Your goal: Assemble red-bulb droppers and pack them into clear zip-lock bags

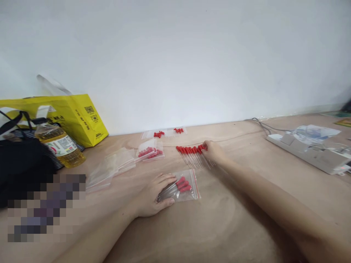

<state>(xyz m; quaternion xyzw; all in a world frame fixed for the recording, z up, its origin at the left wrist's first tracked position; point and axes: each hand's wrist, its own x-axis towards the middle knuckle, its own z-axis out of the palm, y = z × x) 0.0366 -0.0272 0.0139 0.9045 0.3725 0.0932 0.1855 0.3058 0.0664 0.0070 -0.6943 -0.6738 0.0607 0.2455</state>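
Note:
My left hand (153,195) curves over the left end of a clear zip bag (193,195), its thumb and fingers on either side of it. In the bag lie a few droppers with red rubber bulbs (183,184), their thin clear tubes partly under my hand. My right hand (212,151) is closed at the right end of a row of droppers (189,150), pinching the red bulb end of one. Their tubes point toward me. My right fingers hide part of the last bulbs.
Filled bags (153,151) and flat zip bags (115,166) lie left of the row. Small red pieces (159,134) sit near the wall. An oil bottle (59,144) and yellow bag (87,118) stand left. A white power strip (304,151) with cables lies right.

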